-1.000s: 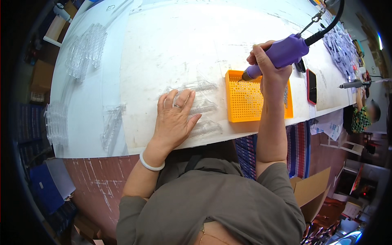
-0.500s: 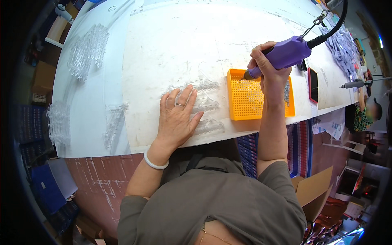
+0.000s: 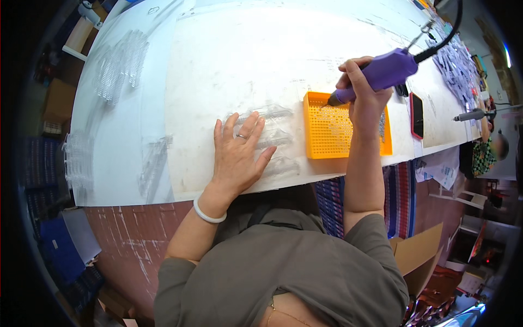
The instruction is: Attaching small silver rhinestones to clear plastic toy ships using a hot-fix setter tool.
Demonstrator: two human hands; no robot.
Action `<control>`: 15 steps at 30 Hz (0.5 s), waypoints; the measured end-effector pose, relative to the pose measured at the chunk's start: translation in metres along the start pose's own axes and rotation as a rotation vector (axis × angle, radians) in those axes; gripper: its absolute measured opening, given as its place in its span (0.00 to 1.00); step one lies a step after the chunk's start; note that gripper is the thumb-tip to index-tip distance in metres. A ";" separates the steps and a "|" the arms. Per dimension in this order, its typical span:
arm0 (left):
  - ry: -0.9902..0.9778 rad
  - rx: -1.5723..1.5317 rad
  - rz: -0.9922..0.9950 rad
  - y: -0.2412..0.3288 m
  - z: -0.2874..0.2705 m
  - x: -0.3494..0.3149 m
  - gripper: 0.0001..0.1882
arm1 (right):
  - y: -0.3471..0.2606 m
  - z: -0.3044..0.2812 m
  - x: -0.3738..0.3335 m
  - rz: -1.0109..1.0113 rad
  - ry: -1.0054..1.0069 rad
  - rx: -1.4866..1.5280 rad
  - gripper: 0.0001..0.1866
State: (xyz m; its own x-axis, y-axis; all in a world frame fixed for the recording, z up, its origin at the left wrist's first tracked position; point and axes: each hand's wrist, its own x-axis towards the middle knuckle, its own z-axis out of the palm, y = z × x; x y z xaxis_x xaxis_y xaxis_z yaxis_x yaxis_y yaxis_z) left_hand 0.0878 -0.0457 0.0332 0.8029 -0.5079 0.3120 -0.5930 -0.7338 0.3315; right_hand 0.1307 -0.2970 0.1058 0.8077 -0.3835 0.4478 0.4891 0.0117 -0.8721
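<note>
My right hand [image 3: 366, 92] is wrapped round a purple electric screwdriver [image 3: 393, 70], which slants down to the left from its black cable. The dark tip is over the far left part of a yellow tray [image 3: 348, 155], whose inside has rows of small holes; contact with a screw there is too small to make out. To the left, my left hand [image 3: 235, 155] rests with fingers spread over several clear plastic pieces [image 3: 279, 137] on the white table. Part of these pieces is hidden under the hand. Small silvery bits [image 3: 382, 128] lie at the tray's right side.
Stacks of clear ridged plastic pieces [image 3: 121, 65] lie on the table's left side. Right of the tray are a phone [image 3: 417, 114] with a red edge and, farther off, a pile of pale purple parts [image 3: 455, 71]. A person in a patterned top [image 3: 482, 157] sits at the right.
My right hand and the screwdriver have shifted slightly to the right, with the tip still over the tray. My left hand stays spread over the clear pieces, almost unmoved.
</note>
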 end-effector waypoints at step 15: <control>-0.023 0.010 -0.005 0.002 -0.002 0.005 0.30 | 0.002 0.063 -0.002 -0.127 -0.142 0.210 0.05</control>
State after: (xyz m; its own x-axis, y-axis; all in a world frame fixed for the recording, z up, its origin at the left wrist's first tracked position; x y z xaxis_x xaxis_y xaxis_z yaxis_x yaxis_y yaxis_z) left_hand 0.0902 -0.0491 0.0368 0.8071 -0.5146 0.2895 -0.5885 -0.7409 0.3238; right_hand 0.1509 -0.2374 0.1152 0.7661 -0.2613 0.5872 0.6352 0.1680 -0.7539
